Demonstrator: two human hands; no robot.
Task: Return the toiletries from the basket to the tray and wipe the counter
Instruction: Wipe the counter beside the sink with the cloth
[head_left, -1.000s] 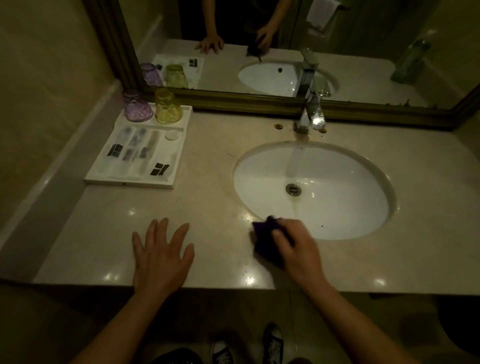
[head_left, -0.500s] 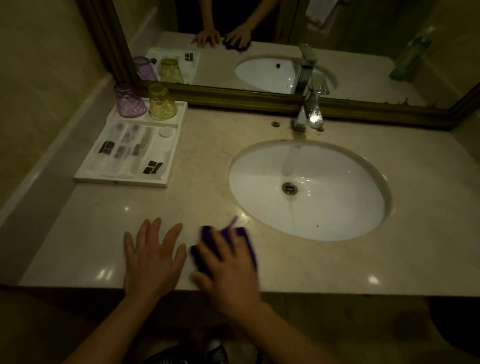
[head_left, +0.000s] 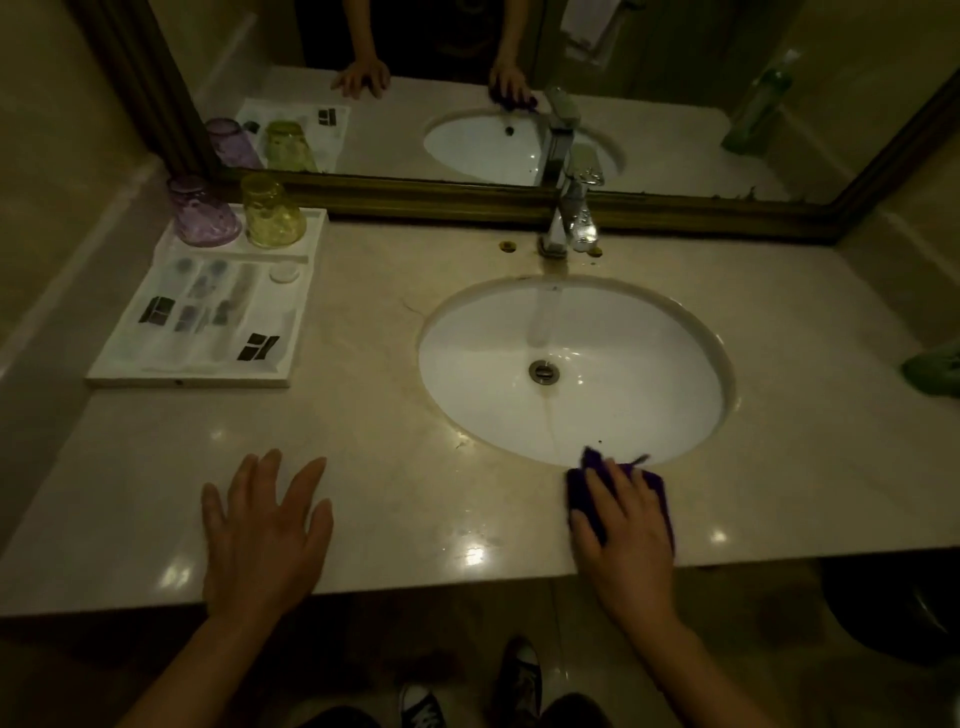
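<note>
The right hand (head_left: 631, 535) lies palm-down on a dark purple cloth (head_left: 589, 480) at the near edge of the beige marble counter (head_left: 405, 467), just in front of the near rim of the white oval sink (head_left: 571, 371). Its fingers are spread and pressed flat onto the cloth rather than curled around it; one corner of the cloth pokes out past the fingertips, over the sink's rim. The left hand (head_left: 265, 540) rests flat on the bare counter well to the left, fingers apart, holding nothing, its wrist over the counter's near edge.

At the far left of the counter sits a white tray (head_left: 104, 375). Wrapped toiletries (head_left: 208, 317) lie in its near compartments, some with dark labels, and a small round white item sits at the right of them. In its far compartment a purple tumbler (head_left: 205, 210) and a yellow tumbler (head_left: 272, 210) stand upside down, side by side.

A chrome faucet (head_left: 569, 223) stands behind the sink, against the frame of the mirror (head_left: 649, 130), which reflects both hands, the tray and the sink. Something green (head_left: 932, 369) lies at the right edge of the view; what it is cannot be told. No basket can be made out. Dark sneakers (head_left: 514, 675) show on the floor below the counter.
</note>
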